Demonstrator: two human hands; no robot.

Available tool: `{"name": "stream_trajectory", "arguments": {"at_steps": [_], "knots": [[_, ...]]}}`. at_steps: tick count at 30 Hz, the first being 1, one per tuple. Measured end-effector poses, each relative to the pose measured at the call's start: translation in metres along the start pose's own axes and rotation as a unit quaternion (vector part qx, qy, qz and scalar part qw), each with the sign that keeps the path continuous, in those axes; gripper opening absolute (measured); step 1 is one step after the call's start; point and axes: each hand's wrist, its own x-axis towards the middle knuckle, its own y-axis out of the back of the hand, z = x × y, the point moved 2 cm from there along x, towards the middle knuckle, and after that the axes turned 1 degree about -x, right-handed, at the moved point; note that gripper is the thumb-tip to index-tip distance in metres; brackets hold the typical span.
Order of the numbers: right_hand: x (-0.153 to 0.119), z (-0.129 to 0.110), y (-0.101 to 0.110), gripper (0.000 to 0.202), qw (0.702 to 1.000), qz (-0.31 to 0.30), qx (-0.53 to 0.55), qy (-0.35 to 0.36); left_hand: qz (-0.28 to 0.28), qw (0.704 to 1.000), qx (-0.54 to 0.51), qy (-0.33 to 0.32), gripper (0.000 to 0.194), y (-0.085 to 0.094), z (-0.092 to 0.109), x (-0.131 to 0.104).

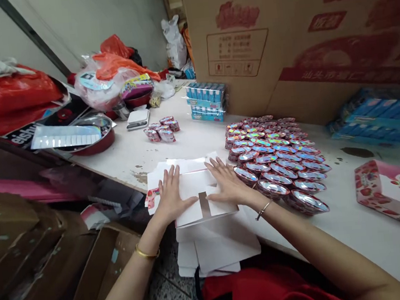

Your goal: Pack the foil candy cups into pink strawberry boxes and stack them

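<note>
White paperboard carton (191, 213) under two bare hands, at the near edge of a white-topped table (199, 143) whose surface is worn through in irregular brownish patches. The left hand (170, 195) lies palm down on the carton's left part, its fingers slightly apart and the thumb extended inward; the right hand (225, 181) lies likewise on the right part, fingers fanned, thumb pointing toward the other. Neither hand is clamped on anything. Between the smooth, matte flaps runs a narrow grey-brown strip. Flat white paperboard sheets (223, 244) with straight edges lie below the carton, nearer the body; a strawberry-printed panel (153, 198) shows beside the left hand. The left wrist bears a smooth gold-coloured bangle (147, 253), the right a thin silver-coloured bracelet (263, 210).

Just beyond the right hand, pouches (274, 154) with pointed-oval, iridescent foil-like tops stand in close rows; a smaller cluster of pouches (163, 130) stands farther left. Behind are blue packs (205, 101) in glossy clear film and a large brown corrugated box (239, 87) with red print. At far right lies a pink strawberry-printed carton (397, 190), angular and elongated.
</note>
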Motion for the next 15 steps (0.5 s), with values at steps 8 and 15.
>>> {"name": "stream_trajectory", "arguments": {"at_steps": [8, 15], "knots": [[0.002, -0.011, -0.009, 0.107, 0.994, 0.013, -0.105, -0.028, -0.008, 0.998, 0.062, -0.003, 0.118, -0.005, 0.005, 0.0], [-0.051, 0.007, -0.001, 0.097, 0.975, -0.006, 0.213, 0.07, 0.053, 0.988, -0.142, 0.04, 0.125, -0.004, -0.01, -0.007]]}}
